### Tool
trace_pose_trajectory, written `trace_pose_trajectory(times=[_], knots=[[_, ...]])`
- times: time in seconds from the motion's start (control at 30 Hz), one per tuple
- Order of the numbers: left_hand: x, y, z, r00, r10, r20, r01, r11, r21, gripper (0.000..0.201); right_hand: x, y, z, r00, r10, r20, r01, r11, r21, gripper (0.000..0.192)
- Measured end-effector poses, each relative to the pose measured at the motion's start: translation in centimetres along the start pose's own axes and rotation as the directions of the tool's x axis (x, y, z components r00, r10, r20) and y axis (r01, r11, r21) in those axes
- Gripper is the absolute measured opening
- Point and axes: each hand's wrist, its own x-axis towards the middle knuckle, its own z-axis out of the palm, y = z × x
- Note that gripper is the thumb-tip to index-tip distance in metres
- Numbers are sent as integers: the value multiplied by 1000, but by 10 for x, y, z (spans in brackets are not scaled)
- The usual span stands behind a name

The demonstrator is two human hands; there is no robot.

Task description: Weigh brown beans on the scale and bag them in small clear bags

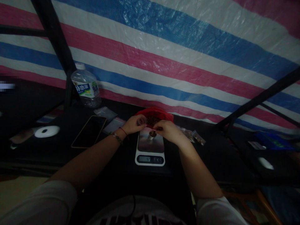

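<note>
Tarp [164, 47] was striped red, white and blue. Table [58, 150] black. Bag [154, 113] red, its contents dark brown. Scale [150, 150] white with a shiny silver plate. Bottle [86, 86] clear, white cap, blue-green label. Phone [89, 131] black, gold-edged. Bracelet [116, 137] green-beaded beside a red string.

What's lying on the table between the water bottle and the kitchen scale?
In the head view, a dark phone and a small clear packet lie between the water bottle and the scale.
</note>
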Motion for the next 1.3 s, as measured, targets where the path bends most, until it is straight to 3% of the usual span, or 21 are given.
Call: trace_pose_trajectory(times=[0.23,0.43,0.53,0.63,0.77,0.93,1.07,1.3], knots=[[0,-3,0,1000,0,-3,0,1000,17,26,8,21,-5,996,59,-67,-48,987,152,23],[-1,-3,1,1000,-9,-8,9,1000,-8,27,44,63,16,976,171,-135,-182,981,-72,31],[-1,-2,0,1000,-10,-7,10,1000,-21,27,41,70,27,977,110,-184,-124,990,-61,27],[0,0,-1,1000,-10,-3,10,999,-36,26,22,65,34,964,57,-260,-33,995,96,24],[-2,4,-2,998,14,60,-12,999,-36,27,-5,60,38,978,84,-192,-4,924,382,20],[-5,13,-2,981,82,174,-86,996,16,29,-16,66,46,990,132,-51,-73,786,613,29],[-5,18,-1,984,71,162,-79,996,43,29,-15,66,47,990,141,-28,-89,751,654,29],[-3,19,3,982,54,182,-66,996,58,29,-18,62,43,989,140,-58,-74,779,622,22]])
